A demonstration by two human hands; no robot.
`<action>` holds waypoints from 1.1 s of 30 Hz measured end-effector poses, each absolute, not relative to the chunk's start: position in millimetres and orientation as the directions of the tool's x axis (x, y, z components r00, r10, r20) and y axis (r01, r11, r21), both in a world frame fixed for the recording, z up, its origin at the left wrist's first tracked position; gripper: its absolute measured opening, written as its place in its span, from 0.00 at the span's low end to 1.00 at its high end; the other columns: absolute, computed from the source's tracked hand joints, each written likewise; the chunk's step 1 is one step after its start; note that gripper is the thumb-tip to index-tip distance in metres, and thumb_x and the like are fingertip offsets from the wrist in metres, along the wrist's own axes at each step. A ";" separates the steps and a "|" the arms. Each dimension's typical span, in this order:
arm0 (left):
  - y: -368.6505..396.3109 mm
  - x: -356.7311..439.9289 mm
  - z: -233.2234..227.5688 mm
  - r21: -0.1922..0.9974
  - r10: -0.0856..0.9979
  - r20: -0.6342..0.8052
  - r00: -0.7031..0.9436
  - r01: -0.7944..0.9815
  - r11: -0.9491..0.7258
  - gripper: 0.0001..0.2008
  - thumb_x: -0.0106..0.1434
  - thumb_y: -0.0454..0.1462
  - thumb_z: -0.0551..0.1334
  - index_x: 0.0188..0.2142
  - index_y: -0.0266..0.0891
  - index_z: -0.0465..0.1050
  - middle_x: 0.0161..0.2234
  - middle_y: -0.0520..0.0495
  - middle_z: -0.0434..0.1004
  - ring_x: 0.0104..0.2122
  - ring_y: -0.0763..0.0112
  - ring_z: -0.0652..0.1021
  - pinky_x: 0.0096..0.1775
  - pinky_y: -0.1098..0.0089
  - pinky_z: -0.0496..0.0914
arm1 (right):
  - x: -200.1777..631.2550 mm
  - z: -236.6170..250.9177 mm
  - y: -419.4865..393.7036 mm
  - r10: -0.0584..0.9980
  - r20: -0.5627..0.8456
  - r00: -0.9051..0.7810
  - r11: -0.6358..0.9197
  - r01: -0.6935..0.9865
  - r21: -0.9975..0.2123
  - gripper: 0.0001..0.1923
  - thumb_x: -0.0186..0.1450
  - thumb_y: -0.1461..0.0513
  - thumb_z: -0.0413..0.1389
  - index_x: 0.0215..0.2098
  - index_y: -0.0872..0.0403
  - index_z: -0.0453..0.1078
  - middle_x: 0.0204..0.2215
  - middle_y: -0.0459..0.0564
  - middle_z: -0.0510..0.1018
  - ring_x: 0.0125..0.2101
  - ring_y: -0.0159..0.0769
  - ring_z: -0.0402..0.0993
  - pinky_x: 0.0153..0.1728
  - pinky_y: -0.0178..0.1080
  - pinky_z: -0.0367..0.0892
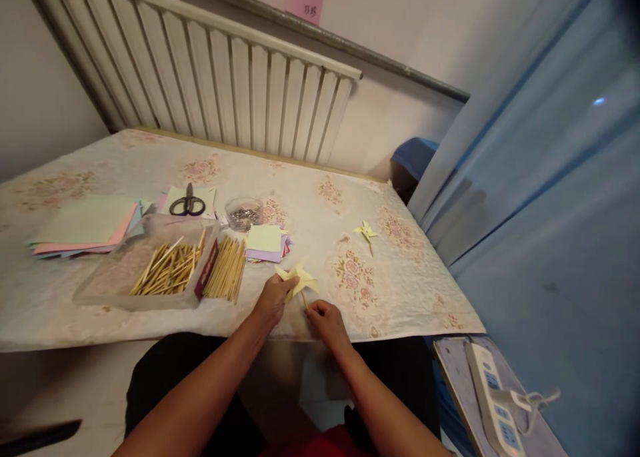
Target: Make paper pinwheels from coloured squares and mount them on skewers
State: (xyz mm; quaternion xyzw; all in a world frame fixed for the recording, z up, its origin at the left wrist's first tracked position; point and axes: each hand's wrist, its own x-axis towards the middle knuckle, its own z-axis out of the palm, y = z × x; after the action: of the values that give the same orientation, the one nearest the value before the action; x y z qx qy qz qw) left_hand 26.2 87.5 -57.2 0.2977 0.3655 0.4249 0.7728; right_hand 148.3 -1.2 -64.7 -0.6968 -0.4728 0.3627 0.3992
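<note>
My left hand (273,300) pinches a pale yellow paper pinwheel (303,278) above the front edge of the table. A thin wooden stick (305,300) runs down from the pinwheel, and my right hand (327,320) is closed on its lower end. A second small yellow pinwheel (367,232) on a stick lies farther back to the right. Just left of my hands are a stack of small coloured paper squares (265,239) and a row of wooden sticks (226,270).
A clear plastic box (105,290) holds more sticks. Behind it are scissors (187,204) and a clear bowl of small metal pieces (244,216). Large coloured paper sheets (83,222) lie at left. A power strip (495,404) sits at lower right beside a blue curtain (540,197).
</note>
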 end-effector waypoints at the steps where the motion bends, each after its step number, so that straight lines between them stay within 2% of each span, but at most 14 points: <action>1: 94.1 27.4 -59.5 0.766 0.871 -0.305 0.384 -0.444 0.464 0.15 0.44 0.36 0.70 0.33 0.34 0.73 0.26 0.50 0.77 0.25 0.71 0.75 0.30 0.72 0.67 | 149.0 -67.3 4.4 0.948 -0.112 0.296 -0.228 0.391 -0.892 0.08 0.54 0.59 0.54 0.20 0.54 0.68 0.17 0.41 0.67 0.22 0.30 0.61 0.26 0.33 0.56; 6: 121.0 29.3 -71.9 0.784 0.886 -0.266 0.381 -0.449 0.428 0.14 0.44 0.36 0.70 0.32 0.34 0.74 0.26 0.50 0.77 0.25 0.72 0.74 0.31 0.73 0.66 | 147.9 -82.2 25.3 0.952 -0.043 0.304 -0.188 0.465 -0.865 0.08 0.57 0.59 0.53 0.22 0.54 0.68 0.20 0.43 0.69 0.25 0.32 0.62 0.28 0.34 0.58; 13: 136.5 31.4 -88.1 0.803 0.903 -0.272 0.333 -0.439 0.403 0.15 0.43 0.36 0.71 0.32 0.34 0.75 0.27 0.50 0.77 0.27 0.72 0.74 0.32 0.73 0.65 | 143.0 -99.9 28.3 0.951 0.138 0.277 -0.064 0.613 -0.788 0.10 0.62 0.59 0.51 0.26 0.54 0.69 0.22 0.44 0.68 0.25 0.32 0.63 0.29 0.35 0.57; 19: 138.6 31.7 -85.7 0.797 0.896 -0.276 0.346 -0.439 0.415 0.15 0.43 0.37 0.71 0.32 0.34 0.73 0.26 0.51 0.76 0.26 0.72 0.73 0.32 0.72 0.65 | 137.3 -107.2 28.0 0.944 0.158 0.289 -0.073 0.652 -0.755 0.09 0.63 0.60 0.51 0.29 0.54 0.71 0.23 0.45 0.70 0.26 0.33 0.64 0.29 0.35 0.58; 33: 142.1 32.3 -94.8 0.811 0.895 -0.274 0.353 -0.415 0.412 0.18 0.44 0.39 0.70 0.34 0.33 0.73 0.28 0.50 0.77 0.28 0.71 0.74 0.33 0.71 0.65 | 136.5 -116.2 30.0 0.927 0.253 0.276 -0.026 0.721 -0.692 0.08 0.63 0.63 0.51 0.27 0.54 0.69 0.21 0.44 0.69 0.24 0.31 0.63 0.26 0.33 0.57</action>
State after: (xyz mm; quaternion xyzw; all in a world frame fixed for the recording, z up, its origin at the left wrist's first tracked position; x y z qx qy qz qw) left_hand 32.3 142.1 -94.8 0.3254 0.3682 0.4336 0.7553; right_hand 136.5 30.0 -116.2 -0.7032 -0.5861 0.1358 0.3788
